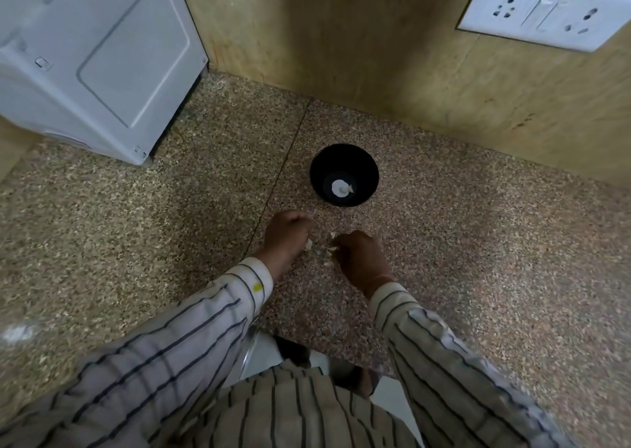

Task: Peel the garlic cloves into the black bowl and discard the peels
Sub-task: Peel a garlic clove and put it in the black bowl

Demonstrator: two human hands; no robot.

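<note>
Left hand [286,232] and right hand [358,254] curled, apparently pinching pale garlic bits [330,249], black bowl [344,174] holding white pieces

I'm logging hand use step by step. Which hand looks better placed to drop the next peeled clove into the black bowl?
Probably the right hand: it pinches pale garlic bits and the black bowl sits just beyond it. The left hand lies farther to the side.

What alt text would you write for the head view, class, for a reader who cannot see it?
Two hands, left hand and right hand, pinch pale garlic bits above a speckled stone counter. Beyond them stands a black bowl holding one peeled clove.
</note>
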